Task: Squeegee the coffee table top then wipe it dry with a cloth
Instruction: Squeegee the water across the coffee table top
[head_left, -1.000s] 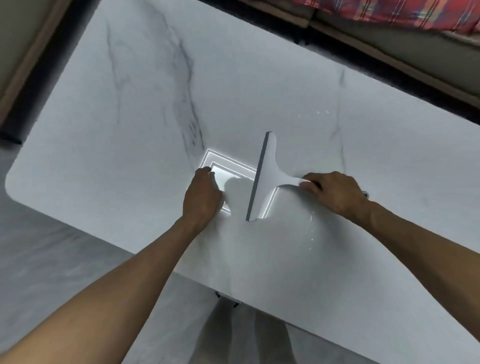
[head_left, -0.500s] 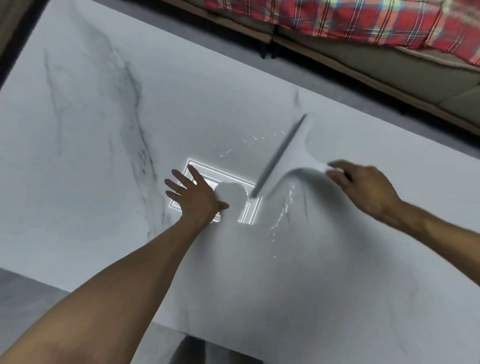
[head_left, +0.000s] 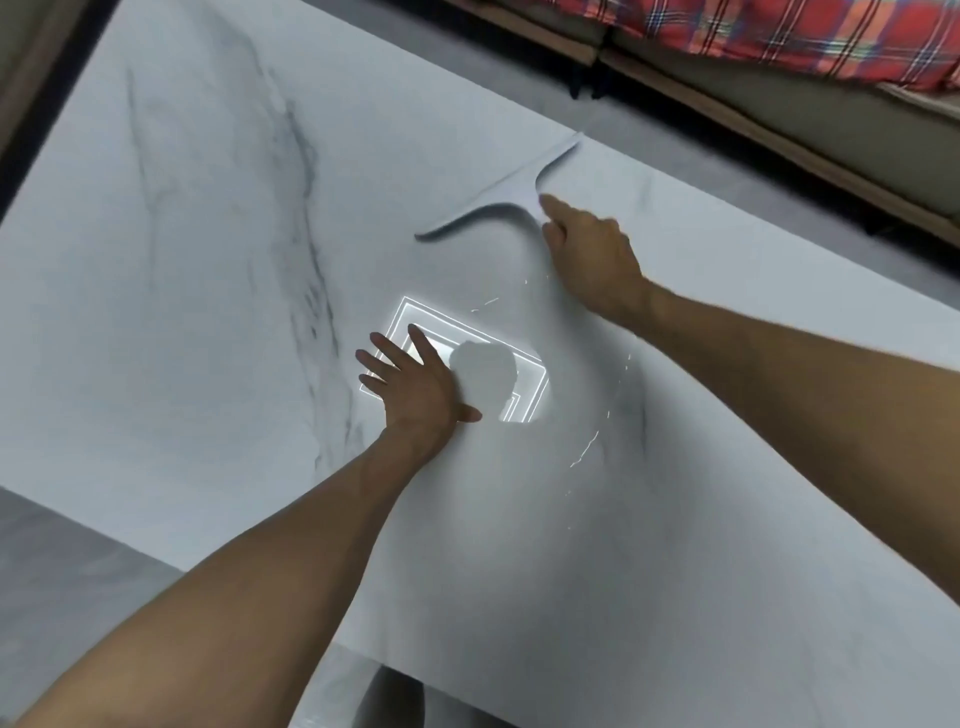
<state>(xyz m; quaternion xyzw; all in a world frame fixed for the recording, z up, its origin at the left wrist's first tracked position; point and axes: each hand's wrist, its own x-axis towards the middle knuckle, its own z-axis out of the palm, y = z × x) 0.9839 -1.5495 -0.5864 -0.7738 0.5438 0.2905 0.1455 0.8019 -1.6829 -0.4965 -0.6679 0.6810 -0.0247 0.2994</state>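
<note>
The white marble coffee table top (head_left: 182, 270) fills most of the view. A pale grey squeegee (head_left: 511, 195) lies with its blade near the table's far edge, angled from lower left to upper right. My right hand (head_left: 592, 260) grips its handle from behind. My left hand (head_left: 415, 384) rests flat on the table with the fingers spread, at the reflection of a ceiling light. Thin curved lines of water (head_left: 597, 431) glint on the surface to the right of my left hand. No cloth is in view.
A sofa with a wooden base (head_left: 779, 119) and a red plaid blanket (head_left: 810, 36) runs along the far side, a narrow strip of grey floor between it and the table. Grey floor (head_left: 67, 571) shows at the lower left, past the table's near edge.
My right hand has pushed the squeegee away from me, from the table's middle to near its far edge. My left hand went from curled to flat and spread.
</note>
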